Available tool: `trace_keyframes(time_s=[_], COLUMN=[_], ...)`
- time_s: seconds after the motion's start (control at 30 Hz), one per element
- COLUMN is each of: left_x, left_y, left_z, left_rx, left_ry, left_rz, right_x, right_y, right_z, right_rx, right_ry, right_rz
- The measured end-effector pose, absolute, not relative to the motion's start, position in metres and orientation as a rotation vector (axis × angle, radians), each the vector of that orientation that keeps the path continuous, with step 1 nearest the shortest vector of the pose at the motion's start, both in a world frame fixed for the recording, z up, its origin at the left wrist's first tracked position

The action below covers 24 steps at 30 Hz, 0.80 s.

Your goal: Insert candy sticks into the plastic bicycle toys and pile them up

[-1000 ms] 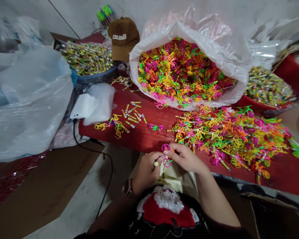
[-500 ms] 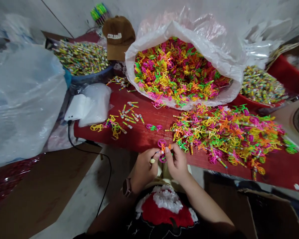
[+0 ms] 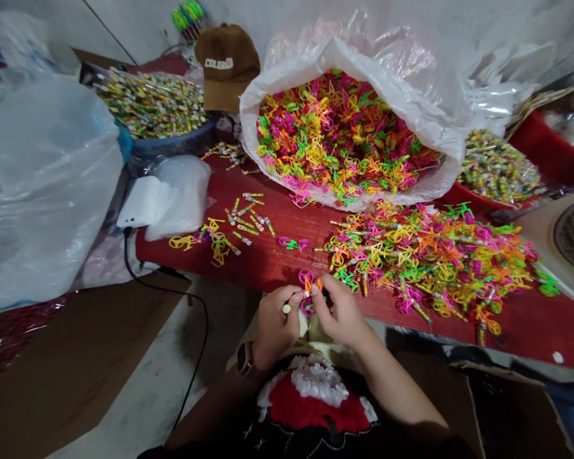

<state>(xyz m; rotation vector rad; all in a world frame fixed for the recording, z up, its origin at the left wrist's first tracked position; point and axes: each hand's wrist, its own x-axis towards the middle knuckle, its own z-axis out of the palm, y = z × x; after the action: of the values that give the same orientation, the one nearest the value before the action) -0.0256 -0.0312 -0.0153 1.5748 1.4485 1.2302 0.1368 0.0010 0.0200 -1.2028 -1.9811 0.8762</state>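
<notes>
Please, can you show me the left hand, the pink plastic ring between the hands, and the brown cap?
Left hand [image 3: 275,328], head view, on the back of the hand.
Pink plastic ring [image 3: 307,276], head view, on its upper edge.
Brown baseball cap [image 3: 227,48], head view, on the crown.

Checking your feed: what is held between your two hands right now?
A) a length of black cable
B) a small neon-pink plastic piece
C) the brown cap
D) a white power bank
B. The left hand and right hand meet closely around a small neon-pink plastic piece, whose ring shape shows between the fingers.
</notes>
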Motion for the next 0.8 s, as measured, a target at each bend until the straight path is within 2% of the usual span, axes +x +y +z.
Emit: trace_keyframes(time_s=[0.2,0.37,0.5,0.67,0.73,0.8], left_x=[-0.032,-0.044,-0.055,-0.061,-0.06,-0.06], left_y=[-0.024,-0.008,0.0,-0.001,-0.002,-0.002], left_z=[-0.015,-0.006,-0.012,-0.035,-0.039,-0.038], left_rx=[1.595,1.565,1.412,1.161,1.112,1.102], left_ry=[1.453,1.387,1.42,1.404,1.402,1.401], left_rz=[1.274,1.155,1.207,1.318,1.327,1.328], right_x=[0.126,0.141,0.191,0.208,0.186,0.154], right_y=[0.005,0.027,0.065,0.089,0.089,0.088], right_z=[0.023,0.042,0.067,0.072,0.063,0.051], right_rx=[-1.181,-1.274,-1.469,-1.592,-1.552,-1.488], right_ry=[-1.994,-1.955,-1.637,-1.669,-1.734,-1.947], right_rz=[0.862,0.797,0.355,-0.268,-0.326,-0.21])
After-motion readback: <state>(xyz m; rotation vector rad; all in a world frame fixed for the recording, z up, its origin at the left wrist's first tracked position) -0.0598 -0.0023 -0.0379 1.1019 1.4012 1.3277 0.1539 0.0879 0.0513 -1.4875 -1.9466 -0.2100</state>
